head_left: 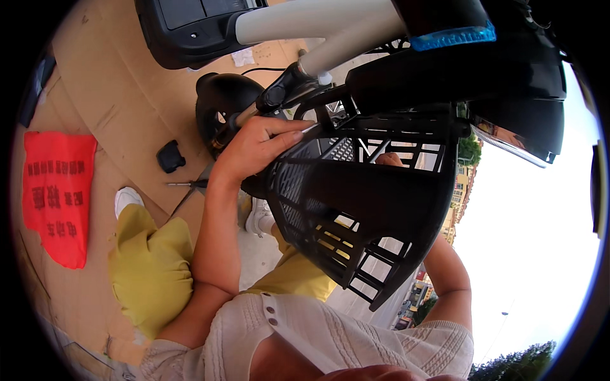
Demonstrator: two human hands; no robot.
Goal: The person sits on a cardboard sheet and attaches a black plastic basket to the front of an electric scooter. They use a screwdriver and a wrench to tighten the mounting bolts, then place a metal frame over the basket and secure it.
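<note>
A black plastic basket (362, 193) with slotted walls hangs tilted before me, close to the front of an electric scooter or bike. At its upper left edge is my left hand (264, 143), thumb and forefinger pinched together beside the bracket (330, 114). Something thin and pale shows at those fingertips, too small to name. My right arm passes behind the basket on its right side. Through an opening in the basket, curled fingers of my right hand (389, 159) are visible; the rest of that hand is hidden, and whatever it grips cannot be made out.
Pale frame tubing (330, 25) runs across the top, with a black wheel cover (222, 105) below it. On the cardboard (127, 114) lie a red printed bag (58, 197), a small black plastic part (170, 157) and a screwdriver-like tool (190, 184). A black headlight housing (521, 127) overhangs at right.
</note>
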